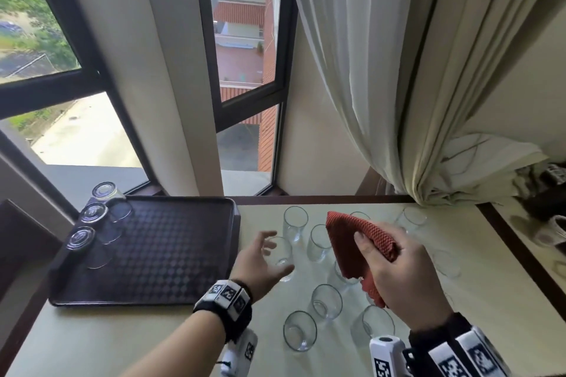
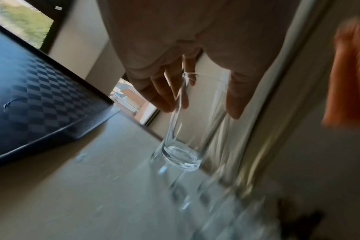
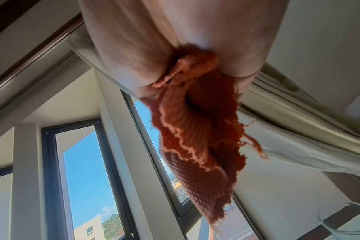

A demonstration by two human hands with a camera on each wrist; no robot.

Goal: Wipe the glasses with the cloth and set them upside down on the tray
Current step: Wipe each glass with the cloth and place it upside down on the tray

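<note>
Three clear glasses (image 1: 95,217) stand upside down along the left edge of the dark chequered tray (image 1: 171,254). Several more glasses stand upright on the pale table (image 1: 137,343), right of the tray. My left hand (image 1: 269,257) is open, its fingers spread around the nearest upright glass (image 1: 283,257) (image 2: 187,129) without closing on it. My right hand (image 1: 395,269) grips a folded red cloth (image 1: 352,242) (image 3: 195,129) above the group of glasses.
A window with dark frames lies behind the table, and a pale curtain (image 1: 382,86) hangs down at the right to the table's back edge. A mug (image 1: 551,232) and dark clutter sit on the surface at the far right.
</note>
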